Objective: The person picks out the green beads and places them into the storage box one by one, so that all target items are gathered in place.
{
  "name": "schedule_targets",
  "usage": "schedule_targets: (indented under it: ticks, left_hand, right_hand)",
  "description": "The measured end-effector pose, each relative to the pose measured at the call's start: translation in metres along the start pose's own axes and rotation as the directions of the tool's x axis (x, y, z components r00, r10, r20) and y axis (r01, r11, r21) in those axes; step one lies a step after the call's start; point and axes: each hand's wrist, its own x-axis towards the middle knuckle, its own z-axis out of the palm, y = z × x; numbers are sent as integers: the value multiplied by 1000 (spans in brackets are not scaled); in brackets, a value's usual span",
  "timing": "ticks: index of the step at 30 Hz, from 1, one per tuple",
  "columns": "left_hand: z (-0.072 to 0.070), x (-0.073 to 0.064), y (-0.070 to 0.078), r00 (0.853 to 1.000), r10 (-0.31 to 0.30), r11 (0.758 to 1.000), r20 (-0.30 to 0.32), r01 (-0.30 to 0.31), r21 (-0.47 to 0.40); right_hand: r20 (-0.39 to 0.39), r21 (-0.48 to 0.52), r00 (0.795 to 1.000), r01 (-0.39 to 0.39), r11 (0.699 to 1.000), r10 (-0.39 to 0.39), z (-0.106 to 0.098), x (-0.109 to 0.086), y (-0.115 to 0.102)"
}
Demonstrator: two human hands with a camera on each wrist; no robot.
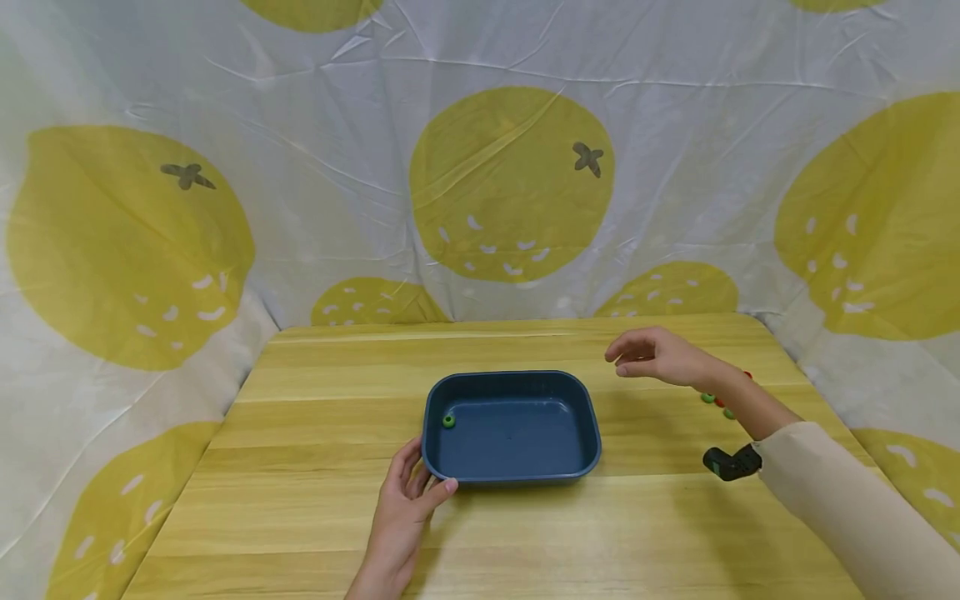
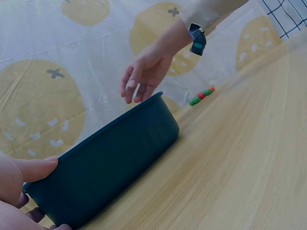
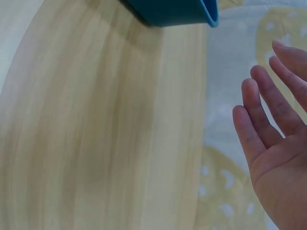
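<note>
A dark blue rectangular plastic basin (image 1: pixel 510 479) stands on the wooden table. Inside it, by the left wall, lies a small green bead (image 1: pixel 448 421) with a hole in it. My left hand (image 1: pixel 401 512) grips the basin's near left corner, thumb over the rim and fingers against the outer side. Raised above the table to the right of the basin, my right hand (image 1: pixel 656 357) has loosely bent fingers and an empty palm, as the right wrist view also shows. Several small red and green beads (image 2: pixel 201 96) lie beyond it, partly hidden by the right forearm in the head view.
A black device (image 1: pixel 731 463) is strapped at the right wrist, beside a beige sleeve (image 1: pixel 840 492). White cloth with yellow lemon prints (image 1: pixel 510 183) hangs behind the table (image 1: pixel 300 467) and along both sides. A dark wire grid (image 2: pixel 288 14) shows in the left wrist view.
</note>
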Motion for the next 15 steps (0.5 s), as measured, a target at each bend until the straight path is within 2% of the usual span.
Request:
schedule_targets:
  ticks: [8,15]
  left_hand:
    - [0,0,0,1000,2,1000,1,-2,6]
    - [1,0,0,1000,5,1000,1,-5,14]
  right_hand:
    - [-67,-34,997,-26,999,23,-10,-24,18]
    - [-133,-17,989,-67,998,64,-18,-46,33]
